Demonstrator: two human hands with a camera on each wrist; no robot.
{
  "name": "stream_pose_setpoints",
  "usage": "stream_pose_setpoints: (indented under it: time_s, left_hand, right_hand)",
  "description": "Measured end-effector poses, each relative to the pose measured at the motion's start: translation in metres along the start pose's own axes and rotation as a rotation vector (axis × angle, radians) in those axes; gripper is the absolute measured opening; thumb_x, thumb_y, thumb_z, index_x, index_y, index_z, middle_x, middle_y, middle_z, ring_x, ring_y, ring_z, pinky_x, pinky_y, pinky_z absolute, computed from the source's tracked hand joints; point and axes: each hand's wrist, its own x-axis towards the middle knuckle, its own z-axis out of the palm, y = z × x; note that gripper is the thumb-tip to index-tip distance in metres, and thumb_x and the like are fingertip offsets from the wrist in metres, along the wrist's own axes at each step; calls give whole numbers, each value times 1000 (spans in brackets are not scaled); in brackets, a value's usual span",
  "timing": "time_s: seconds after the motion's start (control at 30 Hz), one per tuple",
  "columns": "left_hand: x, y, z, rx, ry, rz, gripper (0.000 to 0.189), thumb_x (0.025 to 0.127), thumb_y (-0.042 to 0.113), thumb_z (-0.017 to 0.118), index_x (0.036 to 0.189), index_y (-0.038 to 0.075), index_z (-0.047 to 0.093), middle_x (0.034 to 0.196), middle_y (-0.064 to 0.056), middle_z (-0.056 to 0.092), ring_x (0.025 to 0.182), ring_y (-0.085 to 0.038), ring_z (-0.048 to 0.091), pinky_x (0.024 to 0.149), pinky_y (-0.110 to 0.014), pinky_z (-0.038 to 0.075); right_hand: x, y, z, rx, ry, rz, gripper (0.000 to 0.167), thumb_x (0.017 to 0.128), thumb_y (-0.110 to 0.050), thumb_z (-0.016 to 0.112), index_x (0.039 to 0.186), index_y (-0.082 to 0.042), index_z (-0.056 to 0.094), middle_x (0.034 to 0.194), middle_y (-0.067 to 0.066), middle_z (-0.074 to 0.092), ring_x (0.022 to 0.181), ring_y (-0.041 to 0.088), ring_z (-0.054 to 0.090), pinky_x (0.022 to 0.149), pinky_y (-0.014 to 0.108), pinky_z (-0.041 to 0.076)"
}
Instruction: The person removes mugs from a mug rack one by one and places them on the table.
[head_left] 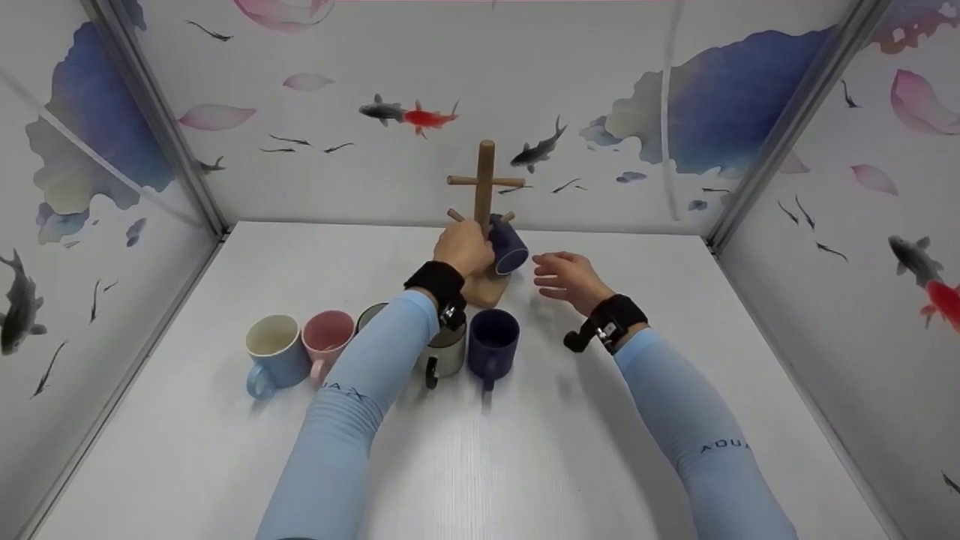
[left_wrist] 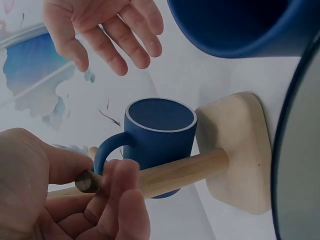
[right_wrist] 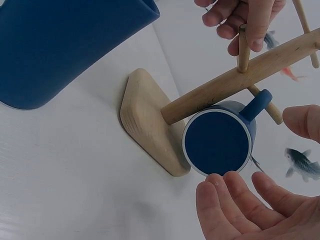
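Note:
A wooden mug tree [head_left: 485, 176] stands toward the back of the table. My left hand [head_left: 461, 247] grips one of its lower pegs; in the right wrist view the thumb and fingers pinch that peg [right_wrist: 243, 50]. A dark blue mug [head_left: 511, 255] hangs by its handle on another lower peg, tilted, its rim toward me in the right wrist view. Just right of that mug is my right hand [head_left: 570, 281], fingers spread and holding nothing. Left wrist and head views show a small gap between its fingertips and the mug.
In front of the mug tree stands a row of upright mugs: light blue [head_left: 277, 364], pink [head_left: 328, 334], a partly hidden grey one [head_left: 369, 315], a grey one with a black handle [head_left: 450, 352], and dark blue [head_left: 493, 341]. Printed panels [head_left: 600, 45] wall the white table [head_left: 570, 465].

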Motion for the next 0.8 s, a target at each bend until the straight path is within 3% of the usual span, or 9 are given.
stream_pose_setpoints:
  time_s: [0.23, 0.53, 0.8]
  left_hand:
    - [1, 2, 2, -34, 6, -6, 30, 102, 9, 66, 125, -5, 77, 122, -21, 81, 110, -33, 77, 102, -48, 64]
    - [-2, 3, 1, -18, 28, 41, 27, 101, 8, 63, 119, -7, 78, 118, -23, 82, 105, -34, 78, 99, -50, 64]
    - [-1, -1, -1, -19, 0, 42, 29, 101, 7, 65, 123, -7, 77, 120, -22, 81, 107, -32, 76, 100, -47, 64]
  right_hand:
    - [8, 2, -2, 35, 22, 52, 81, 112, -35, 68, 174, 0, 30, 175, 32, 42, 164, 46, 47, 133, 49, 45]
    - [15, 2, -8, 71, 54, 96, 96, 109, -43, 71, 178, -3, 18, 178, 28, 40, 165, 42, 46, 133, 46, 44]
    - [23, 5, -8, 93, 75, 140, 99, 109, -46, 72, 179, -4, 15, 179, 26, 39, 166, 40, 46, 133, 44, 45]
